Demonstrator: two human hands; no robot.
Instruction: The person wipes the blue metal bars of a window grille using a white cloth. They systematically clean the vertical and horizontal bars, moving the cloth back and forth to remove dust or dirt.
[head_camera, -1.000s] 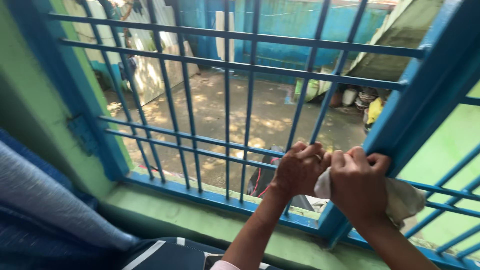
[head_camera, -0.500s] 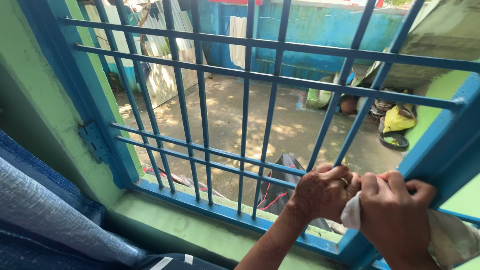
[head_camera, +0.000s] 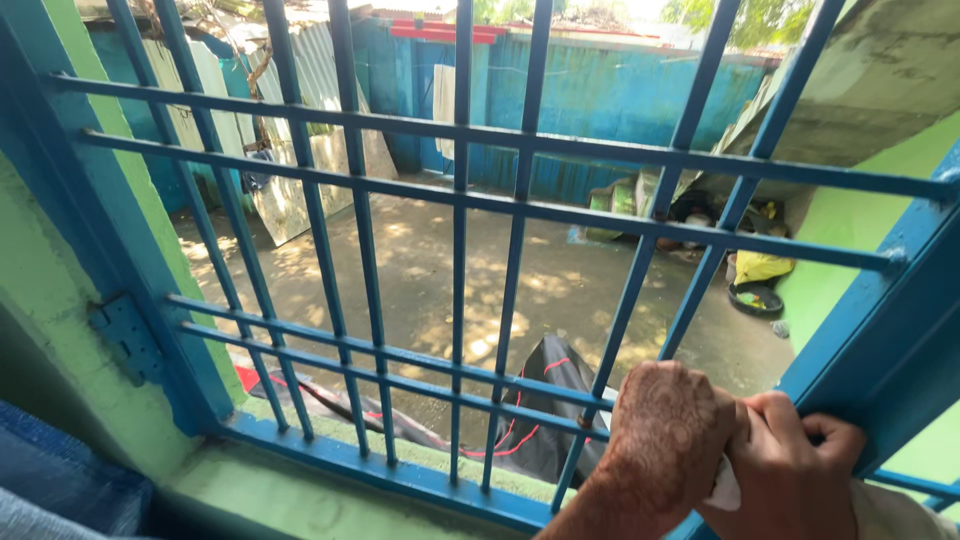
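My left hand (head_camera: 668, 440) grips a vertical bar of the blue window grille (head_camera: 460, 210) near its lower right corner. Beside it, my right hand (head_camera: 790, 480) is closed on a white cloth (head_camera: 725, 492) and pressed against the blue window frame post (head_camera: 880, 350). Only a small corner of the cloth shows between the two hands; a pale fold of it shows at the bottom right edge. The two hands touch each other.
A green sill (head_camera: 300, 500) runs under the grille, with green wall (head_camera: 60, 300) and a blue hinge (head_camera: 125, 335) at left. Beyond the bars lie a dirt yard (head_camera: 420, 270), a black cover with red lines (head_camera: 545, 400), blue metal fencing (head_camera: 600, 100) and a yellow bag (head_camera: 762, 266).
The view has tilted up and shifted, so both hands sit lower in frame. The hands stay together at the grille's corner, with less of the cloth showing.
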